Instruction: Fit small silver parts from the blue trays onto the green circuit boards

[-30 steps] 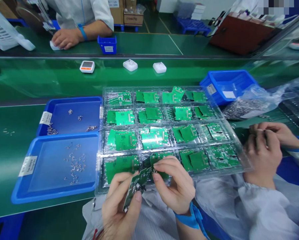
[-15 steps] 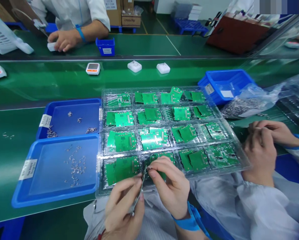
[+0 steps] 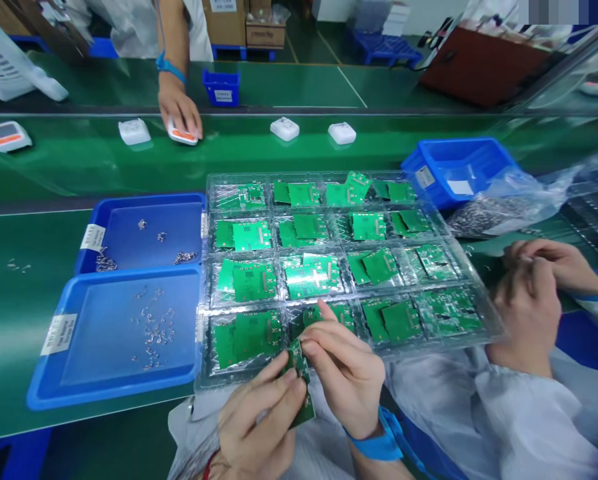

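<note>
A green circuit board (image 3: 303, 393) is gripped between the thumb and fingers of my left hand (image 3: 261, 417), tilted with its face towards me. At its upper corner the fingertips of my right hand (image 3: 349, 377) are pinched together, touching the board; whatever is between them is hidden. Both hands are over the front edge of a clear plastic tray (image 3: 201, 353), whose compartments hold more green boards (image 3: 256, 333). To the left, a light blue tray (image 3: 96, 360) carries scattered small metal parts (image 3: 156, 330). Behind it, a darker blue tray (image 3: 129, 220) has small piles of metal parts (image 3: 185, 257).
A co-worker's hands (image 3: 529, 300) are close together at the right. Behind them stand a blue bin (image 3: 429, 157) and a plastic bag of metal parts (image 3: 483, 213). Across the green belt (image 3: 239, 147), another person's hand (image 3: 179, 110) touches a white device; white devices (image 3: 285, 129) line the belt.
The board in my left hand has turned from edge-on to showing its face. Across the belt, the person's hand has reached forward onto a device, and another white device now lies beside it.
</note>
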{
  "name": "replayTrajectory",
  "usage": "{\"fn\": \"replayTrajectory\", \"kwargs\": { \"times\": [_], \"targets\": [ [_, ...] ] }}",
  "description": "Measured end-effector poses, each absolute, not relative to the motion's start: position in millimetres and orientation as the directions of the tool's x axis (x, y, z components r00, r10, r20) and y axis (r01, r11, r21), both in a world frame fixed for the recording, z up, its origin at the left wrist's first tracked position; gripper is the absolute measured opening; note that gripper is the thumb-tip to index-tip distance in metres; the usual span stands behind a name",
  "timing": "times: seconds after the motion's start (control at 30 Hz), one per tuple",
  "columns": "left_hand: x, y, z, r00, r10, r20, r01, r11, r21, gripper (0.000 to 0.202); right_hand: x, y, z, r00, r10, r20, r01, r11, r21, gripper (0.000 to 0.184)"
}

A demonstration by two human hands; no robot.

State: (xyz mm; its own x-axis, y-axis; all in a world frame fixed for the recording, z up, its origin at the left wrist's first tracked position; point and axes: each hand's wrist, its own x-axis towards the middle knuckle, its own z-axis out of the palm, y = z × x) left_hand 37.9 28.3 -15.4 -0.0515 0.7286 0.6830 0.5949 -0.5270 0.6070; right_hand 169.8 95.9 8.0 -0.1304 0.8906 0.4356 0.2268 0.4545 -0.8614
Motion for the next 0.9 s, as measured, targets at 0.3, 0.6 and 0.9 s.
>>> {"fn": "replayTrajectory", "kwargs": {
  "times": [0.3, 0.6, 0.9],
  "targets": [
    [43.5, 21.7, -23.5, -0.066, 0.735, 0.675, 0.616, -0.502, 0.607, 0.061, 158.0, 88.4, 3.2, -0.023, 0.885, 0.466, 0.233, 0.458, -0.858, 0.017],
    [36.2, 25.7, -8.2, -0.408, 0.804, 0.433, 0.457, -0.231, 0.859, 0.023, 156.9, 89.5, 4.9, -0.192, 0.894, 0.406, 0.118, 0.432, -0.894, 0.012],
    [-7.8, 29.5, 11.1, -0.029, 0.839, 0.544, 0.629, -0.408, 0.662, 0.029, 163.4, 91.0, 4.8, -0.285, 0.889, 0.358, 0.143, 0.409, -0.901, 0.014]
  ]
}}
